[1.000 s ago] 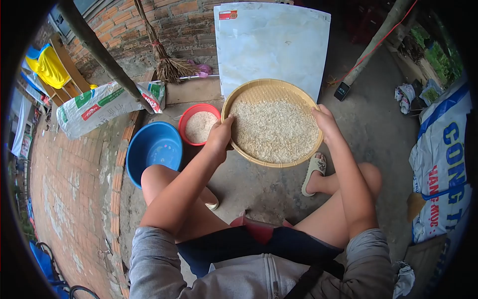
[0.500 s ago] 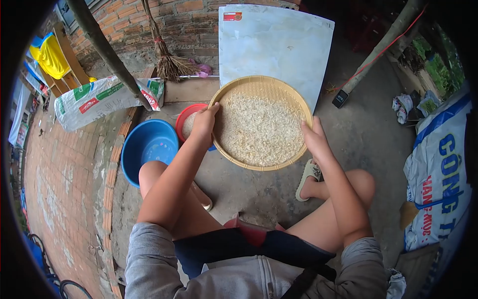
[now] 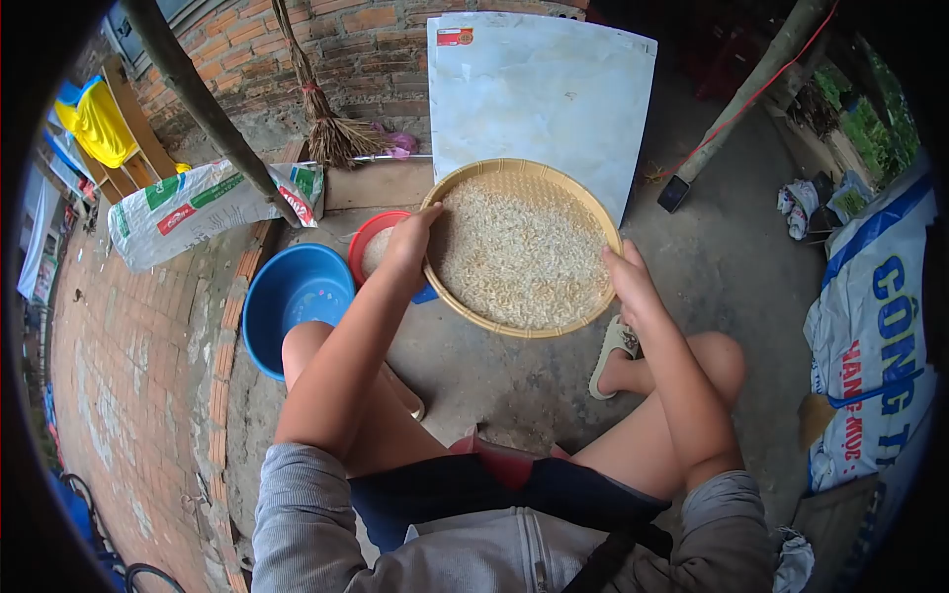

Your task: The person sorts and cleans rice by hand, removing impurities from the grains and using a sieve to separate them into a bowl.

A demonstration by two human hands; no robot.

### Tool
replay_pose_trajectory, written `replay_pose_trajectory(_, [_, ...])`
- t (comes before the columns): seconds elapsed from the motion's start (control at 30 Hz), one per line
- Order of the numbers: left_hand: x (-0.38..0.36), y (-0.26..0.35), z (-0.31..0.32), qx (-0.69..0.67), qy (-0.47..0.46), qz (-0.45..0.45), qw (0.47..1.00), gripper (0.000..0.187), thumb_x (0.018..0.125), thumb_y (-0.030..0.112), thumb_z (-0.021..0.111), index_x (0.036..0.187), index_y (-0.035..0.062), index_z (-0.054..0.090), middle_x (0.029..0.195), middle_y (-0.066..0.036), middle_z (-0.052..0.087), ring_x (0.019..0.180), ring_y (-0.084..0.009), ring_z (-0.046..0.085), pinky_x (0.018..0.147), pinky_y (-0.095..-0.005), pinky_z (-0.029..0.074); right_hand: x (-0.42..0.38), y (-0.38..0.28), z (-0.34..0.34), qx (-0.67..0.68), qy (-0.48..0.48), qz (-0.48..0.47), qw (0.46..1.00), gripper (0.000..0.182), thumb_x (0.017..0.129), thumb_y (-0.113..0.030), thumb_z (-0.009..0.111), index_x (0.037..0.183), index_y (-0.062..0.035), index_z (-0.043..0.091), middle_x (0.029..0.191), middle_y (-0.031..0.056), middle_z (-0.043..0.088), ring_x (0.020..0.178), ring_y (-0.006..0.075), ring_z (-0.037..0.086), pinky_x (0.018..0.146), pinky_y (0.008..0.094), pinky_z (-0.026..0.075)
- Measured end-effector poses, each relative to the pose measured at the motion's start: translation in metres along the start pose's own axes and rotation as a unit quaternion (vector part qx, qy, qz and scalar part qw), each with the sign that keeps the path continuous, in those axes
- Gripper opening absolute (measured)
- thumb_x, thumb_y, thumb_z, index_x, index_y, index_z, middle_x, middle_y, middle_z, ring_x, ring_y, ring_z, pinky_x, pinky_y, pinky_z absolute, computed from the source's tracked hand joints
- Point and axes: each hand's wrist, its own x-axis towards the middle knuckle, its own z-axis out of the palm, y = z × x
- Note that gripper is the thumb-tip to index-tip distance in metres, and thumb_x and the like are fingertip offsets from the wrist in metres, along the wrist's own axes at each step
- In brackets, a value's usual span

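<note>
I hold a round woven bamboo tray (image 3: 506,170) in front of me, above the concrete floor. Pale rice grains (image 3: 519,252) are spread across most of it. My left hand (image 3: 410,242) grips the tray's left rim and my right hand (image 3: 627,280) grips its right rim. Partly hidden behind my left hand is a red bowl (image 3: 368,240) with more rice in it. A blue plastic basin (image 3: 295,294) stands on the floor beside my left knee.
A white board (image 3: 539,89) and a broom (image 3: 326,124) lean on the brick wall behind. A printed sack (image 3: 203,203) lies at left, another large sack (image 3: 875,326) at right. A slanting pole (image 3: 213,114) crosses upper left. A phone (image 3: 674,193) lies on the floor.
The tray has swung left, now covering part of the red bowl, and the rice has spread out over more of it. Both hands kept their grip on the rim.
</note>
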Motion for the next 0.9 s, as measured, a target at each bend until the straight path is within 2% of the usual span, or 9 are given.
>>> replay_pose_trajectory(0.13, [0.003,-0.011,0.002,0.031,-0.001,0.017,0.999,0.036,0.092,0.026,0.050,0.112,-0.0038,0.055,0.100,-0.014,0.064,0.088,-0.0213,0.063,0.081,-0.0336,0.049,0.007,-0.007,-0.006,0.077,0.013,-0.009,0.997,0.025,0.097,-0.018,0.043,0.115,-0.0018,0.047,0.108,0.0102,0.055,0.100,0.0167,0.052,0.088,0.0319,0.040])
replay_pose_trajectory(0.33, [0.007,-0.003,0.003,0.048,0.008,-0.025,0.998,0.033,0.093,0.027,0.049,0.109,-0.0014,0.057,0.096,-0.013,0.066,0.083,-0.0225,0.065,0.078,-0.0348,0.052,-0.013,-0.014,-0.004,0.032,0.003,-0.019,0.999,0.021,0.096,-0.018,0.045,0.110,-0.0030,0.047,0.099,0.0062,0.053,0.091,0.0126,0.049,0.085,0.0290,0.039])
replay_pose_trajectory(0.47, [0.009,-0.031,0.004,-0.032,0.014,-0.039,0.999,0.036,0.094,0.027,0.047,0.115,-0.0015,0.053,0.106,-0.013,0.062,0.092,-0.0237,0.062,0.081,-0.0371,0.051,0.010,-0.009,-0.016,0.018,0.007,-0.034,0.999,0.022,0.096,-0.019,0.044,0.110,-0.0025,0.049,0.099,0.0073,0.055,0.092,0.0139,0.052,0.082,0.0301,0.042])
replay_pose_trajectory(0.53, [-0.010,-0.045,0.016,-0.021,0.028,-0.040,0.999,0.038,0.095,0.028,0.043,0.121,0.0012,0.049,0.110,-0.011,0.060,0.098,-0.0232,0.061,0.085,-0.0380,0.051,0.027,-0.008,-0.024,0.119,-0.008,0.090,0.989,0.032,0.097,-0.023,0.045,0.121,-0.0035,0.049,0.114,0.0100,0.057,0.106,0.0164,0.054,0.088,0.0321,0.043])
replay_pose_trajectory(0.57, [-0.026,-0.041,0.024,-0.010,0.035,-0.063,0.997,0.038,0.096,0.029,0.042,0.122,0.0016,0.048,0.113,-0.010,0.058,0.099,-0.0230,0.060,0.086,-0.0384,0.051,0.036,-0.003,-0.027,0.120,-0.007,0.089,0.989,0.032,0.097,-0.023,0.045,0.121,-0.0035,0.049,0.114,0.0100,0.057,0.106,0.0164,0.054,0.088,0.0321,0.043])
replay_pose_trajectory(0.63, [-0.010,-0.039,0.011,0.031,0.001,-0.109,0.994,0.039,0.094,0.038,0.045,0.118,0.0075,0.052,0.106,-0.006,0.061,0.092,-0.0189,0.060,0.075,-0.0375,0.051,0.049,0.007,-0.031,0.202,-0.059,0.193,0.958,0.035,0.096,-0.024,0.045,0.124,-0.0029,0.048,0.116,0.0099,0.057,0.109,0.0174,0.053,0.090,0.0317,0.042])
replay_pose_trajectory(0.67, [0.011,-0.038,-0.005,0.021,-0.035,-0.093,0.995,0.038,0.095,0.037,0.044,0.113,0.0058,0.053,0.106,-0.007,0.061,0.090,-0.0202,0.061,0.077,-0.0389,0.052,0.042,0.007,-0.025,0.201,-0.059,0.191,0.959,0.035,0.096,-0.024,0.045,0.124,-0.0029,0.048,0.116,0.0099,0.057,0.109,0.0174,0.053,0.090,0.0317,0.042])
replay_pose_trajectory(0.73, [0.004,-0.007,-0.005,-0.029,-0.034,-0.059,0.997,0.040,0.095,0.032,0.043,0.116,-0.0010,0.051,0.108,-0.014,0.060,0.093,-0.0256,0.062,0.085,-0.0433,0.051,0.013,0.001,0.001,0.036,-0.012,0.053,0.998,0.027,0.097,-0.024,0.043,0.115,-0.0042,0.049,0.107,0.0096,0.057,0.094,0.0174,0.058,0.076,0.0318,0.049])
replay_pose_trajectory(0.9, [-0.006,-0.012,-0.005,-0.058,-0.029,-0.017,0.998,0.040,0.094,0.029,0.047,0.118,-0.0030,0.050,0.109,-0.016,0.060,0.094,-0.0257,0.062,0.084,-0.0411,0.051,-0.001,-0.011,0.002,0.051,-0.001,0.060,0.997,0.027,0.097,-0.023,0.043,0.115,-0.0033,0.048,0.105,0.0097,0.057,0.095,0.0174,0.059,0.077,0.0318,0.049])
